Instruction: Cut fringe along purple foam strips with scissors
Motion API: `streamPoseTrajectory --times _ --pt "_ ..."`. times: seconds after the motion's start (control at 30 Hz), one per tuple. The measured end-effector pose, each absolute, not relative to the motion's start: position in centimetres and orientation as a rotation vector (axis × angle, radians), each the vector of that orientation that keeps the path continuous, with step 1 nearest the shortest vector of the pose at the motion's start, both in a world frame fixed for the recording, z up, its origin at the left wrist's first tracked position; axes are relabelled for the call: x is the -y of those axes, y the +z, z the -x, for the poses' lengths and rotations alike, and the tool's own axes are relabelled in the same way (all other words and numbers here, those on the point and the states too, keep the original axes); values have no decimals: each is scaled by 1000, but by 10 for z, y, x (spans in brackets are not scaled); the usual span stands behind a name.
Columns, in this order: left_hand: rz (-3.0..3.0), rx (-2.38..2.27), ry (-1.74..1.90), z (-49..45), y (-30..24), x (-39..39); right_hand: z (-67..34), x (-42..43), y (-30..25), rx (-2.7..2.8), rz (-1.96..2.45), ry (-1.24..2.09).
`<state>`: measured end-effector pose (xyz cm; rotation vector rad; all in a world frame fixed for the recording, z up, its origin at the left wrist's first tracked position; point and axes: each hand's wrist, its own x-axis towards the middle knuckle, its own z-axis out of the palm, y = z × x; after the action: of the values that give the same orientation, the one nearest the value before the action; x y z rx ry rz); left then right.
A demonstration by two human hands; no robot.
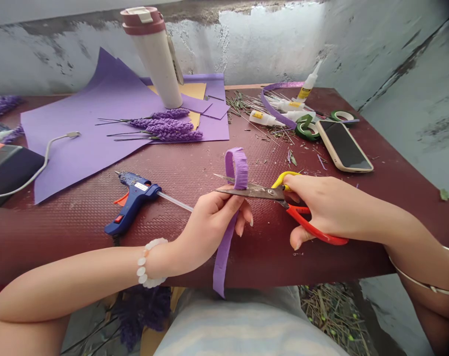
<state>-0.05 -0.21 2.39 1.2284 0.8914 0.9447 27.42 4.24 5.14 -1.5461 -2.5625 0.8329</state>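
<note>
The fringed purple crepe-paper strip point(241, 168) is above the surface point(269, 257), near its front edge, its upper end curled into a loop and its plain tail hanging down. The left hand point(214, 217) pinches it between thumb and fingers just below the loop. Slightly parted scissor blades cross the strip right above those fingertips; the right hand point(321, 205) grips the scissors point(264, 192) by their yellow and red handles.

Left of the hands lies a blue hot-glue gun point(133, 202) with a clear glue stick in its rear. Behind it, purple lavender-like flower stems point(172, 128) rest on purple paper sheets point(72, 128), beside a white tumbler point(154, 64) with a maroon lid. To the right are glue bottles point(264, 118), a green tape roll point(306, 130) and a smartphone point(345, 146).
</note>
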Motion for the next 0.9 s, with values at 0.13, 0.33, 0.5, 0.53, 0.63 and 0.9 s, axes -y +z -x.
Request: streamPoseTrajectory --times 0.13,0.33,0.5,0.53,0.63,0.9 --pt "-1213 -921 955 0 24 3 -274 -42 52 2573 1532 818" --pt "-1246 -921 932 0 22 2 -276 -43 47 2581 1504 798" --pt "-1222 -926 926 -1 22 1 -281 -47 39 2583 1477 879" --pt "-1218 -930 923 -1 22 1 -281 -47 39 2582 1476 913" --pt "-1216 -935 923 -1 22 1 -280 -48 44 2560 1479 1005" --pt "-1126 -829 952 -2 21 3 -286 -47 56 2500 1432 1309"
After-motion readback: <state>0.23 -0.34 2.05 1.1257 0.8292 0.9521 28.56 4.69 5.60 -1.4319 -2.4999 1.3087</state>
